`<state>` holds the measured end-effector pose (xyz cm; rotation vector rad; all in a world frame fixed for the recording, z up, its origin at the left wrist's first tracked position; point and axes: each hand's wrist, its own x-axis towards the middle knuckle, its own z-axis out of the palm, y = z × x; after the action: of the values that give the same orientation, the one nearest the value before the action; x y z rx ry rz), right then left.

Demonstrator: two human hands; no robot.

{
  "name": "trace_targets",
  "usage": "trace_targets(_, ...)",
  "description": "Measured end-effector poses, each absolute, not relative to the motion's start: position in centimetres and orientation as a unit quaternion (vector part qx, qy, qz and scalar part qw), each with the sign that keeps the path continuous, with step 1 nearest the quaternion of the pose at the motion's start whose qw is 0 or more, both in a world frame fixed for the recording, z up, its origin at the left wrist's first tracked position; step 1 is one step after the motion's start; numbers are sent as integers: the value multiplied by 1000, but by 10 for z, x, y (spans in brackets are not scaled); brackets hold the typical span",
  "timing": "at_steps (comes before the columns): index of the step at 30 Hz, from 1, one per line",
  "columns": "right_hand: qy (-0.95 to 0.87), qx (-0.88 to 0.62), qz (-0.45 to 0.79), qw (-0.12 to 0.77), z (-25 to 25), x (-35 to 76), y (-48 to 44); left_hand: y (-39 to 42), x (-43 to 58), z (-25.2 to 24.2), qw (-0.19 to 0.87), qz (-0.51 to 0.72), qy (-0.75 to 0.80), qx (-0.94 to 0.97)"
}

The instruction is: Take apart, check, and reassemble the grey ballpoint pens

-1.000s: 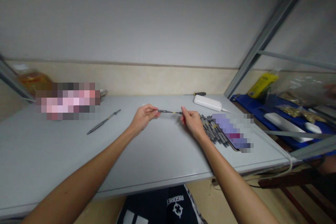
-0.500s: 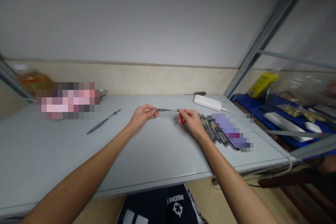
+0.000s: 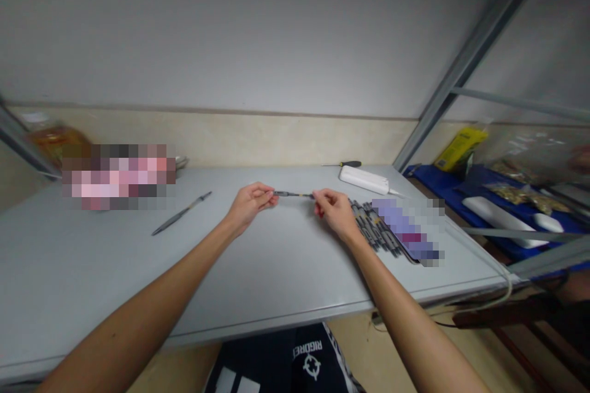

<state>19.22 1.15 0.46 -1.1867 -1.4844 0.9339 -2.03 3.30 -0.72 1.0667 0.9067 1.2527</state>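
Observation:
A slim grey pen [image 3: 288, 194] is stretched level between my two hands, just above the desk. My left hand [image 3: 252, 204] pinches its left end with thumb and fingertips. At the other end, my right hand [image 3: 335, 212] is closed on the pen's tip; what exactly lies under those fingers is hidden. Right beside the right hand, several grey pens [image 3: 375, 227] lie in a row on the desk. Another grey pen [image 3: 182, 214] rests alone at an angle, left of my left hand.
A blurred-out purple object [image 3: 401, 230] borders the pen row. Behind it are a white power-bank-like block [image 3: 364, 180] with a cable and a screwdriver [image 3: 351, 164]. A pixelated pink item [image 3: 124, 178] and a bottle [image 3: 58, 141] stand back left. Metal posts [image 3: 479, 49] frame the right side.
Both hands stay almost in place. The right fingers have shifted slightly, and the pen's pale section near them now looks darker.

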Motion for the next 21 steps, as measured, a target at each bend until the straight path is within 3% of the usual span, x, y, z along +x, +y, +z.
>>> trace_targets(3, -620, -505, 367, 475, 5, 192, 11, 32, -19, -6, 593, 537, 390, 457)
trace_targets(9, -607, -435, 400, 531, 3, 192, 13, 34, -21, -6, 587, 549, 394, 446)
trace_targets(15, -619, -510, 369, 470, 4, 192, 10, 34, -21, -10, 584, 541, 389, 463)
trace_targets(21, -613, -463, 375, 518, 5, 191, 12, 34, -21, -9, 585, 542, 392, 457)
